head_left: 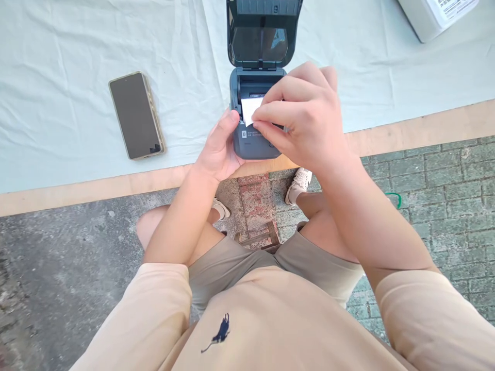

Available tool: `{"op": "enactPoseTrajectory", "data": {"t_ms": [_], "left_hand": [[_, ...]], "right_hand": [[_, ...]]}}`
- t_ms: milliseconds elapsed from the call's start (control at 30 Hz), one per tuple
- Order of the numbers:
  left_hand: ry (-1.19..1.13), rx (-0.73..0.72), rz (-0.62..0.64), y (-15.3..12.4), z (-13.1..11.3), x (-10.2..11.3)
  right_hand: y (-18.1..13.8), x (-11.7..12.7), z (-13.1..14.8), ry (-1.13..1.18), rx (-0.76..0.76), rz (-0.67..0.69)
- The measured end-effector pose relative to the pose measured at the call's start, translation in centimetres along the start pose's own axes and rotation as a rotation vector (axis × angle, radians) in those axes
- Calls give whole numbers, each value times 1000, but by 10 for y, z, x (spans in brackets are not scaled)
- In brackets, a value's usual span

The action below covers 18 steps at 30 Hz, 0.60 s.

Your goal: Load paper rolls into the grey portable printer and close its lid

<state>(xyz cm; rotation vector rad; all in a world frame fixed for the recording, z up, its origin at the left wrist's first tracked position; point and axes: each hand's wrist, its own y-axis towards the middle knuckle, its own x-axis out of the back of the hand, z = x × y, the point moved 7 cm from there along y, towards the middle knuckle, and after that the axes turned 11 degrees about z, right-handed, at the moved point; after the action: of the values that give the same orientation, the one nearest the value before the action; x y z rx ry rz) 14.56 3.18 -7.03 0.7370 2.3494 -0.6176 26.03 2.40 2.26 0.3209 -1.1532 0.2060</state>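
Note:
A small dark label printer (255,147) sits at the table's front edge with its lid (263,38) swung up and back. My left hand (222,147) is wrapped around the printer's left side, the thumb on its top near the corner. Between the thumb and fingers of my right hand (305,113) is pinched the end of a white paper strip (249,109), which lies over the printer's open compartment. My right hand hides the right part of that compartment, so I cannot see whether a roll sits inside.
A smartphone (136,116) with a dark screen lies to the left on the pale cloth (185,62). At the top right stands a white box-like object (433,20) with a printed label. The table's bare wooden edge (417,123) runs across in front of me, above a paved floor.

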Motion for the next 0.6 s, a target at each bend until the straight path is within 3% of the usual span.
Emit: {"op": "enactPoseTrajectory", "data": {"t_ms": [167, 333, 433, 533, 600], "left_hand": [[14, 17, 70, 1, 3, 0], [53, -60, 105, -1, -1, 0], [42, -99, 105, -1, -2, 0], [61, -93, 75, -1, 0, 2], [74, -74, 47, 0, 3, 3]], "right_hand": [[-3, -9, 5, 66, -91, 43], [-12, -16, 8, 54, -21, 27], [-18, -3, 3, 82, 27, -145], [-27, 25, -9, 200, 111, -466], [-27, 36, -25, 273, 90, -556]]}}
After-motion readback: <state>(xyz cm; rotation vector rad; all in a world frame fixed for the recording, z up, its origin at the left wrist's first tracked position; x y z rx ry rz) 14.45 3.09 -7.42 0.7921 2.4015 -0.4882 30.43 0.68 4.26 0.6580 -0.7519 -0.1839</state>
